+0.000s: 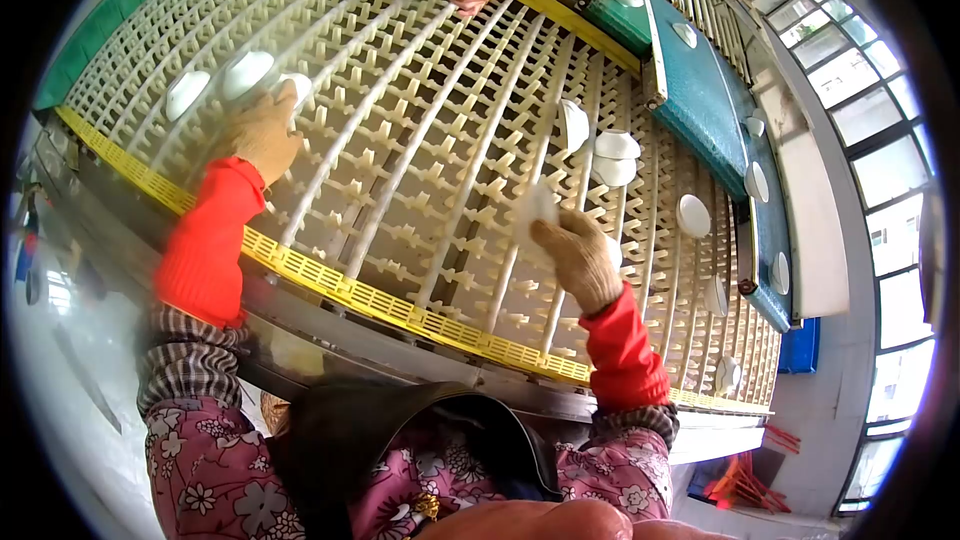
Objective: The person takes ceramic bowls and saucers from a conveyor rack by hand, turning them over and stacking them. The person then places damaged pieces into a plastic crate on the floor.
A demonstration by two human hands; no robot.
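Floral sleeves (pixel 222 465) reach forward, right fingers (pixel 556 234) pinching 1 bowl (pixel 536 206), left fingers (pixel 281 106) unclear.

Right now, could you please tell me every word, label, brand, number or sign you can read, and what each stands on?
None: no text can be read here.
The bowls, yellow edging, teal belt and red sleeves show no lettering I can make out.
The white thing at the right hand is too blurred to tell.
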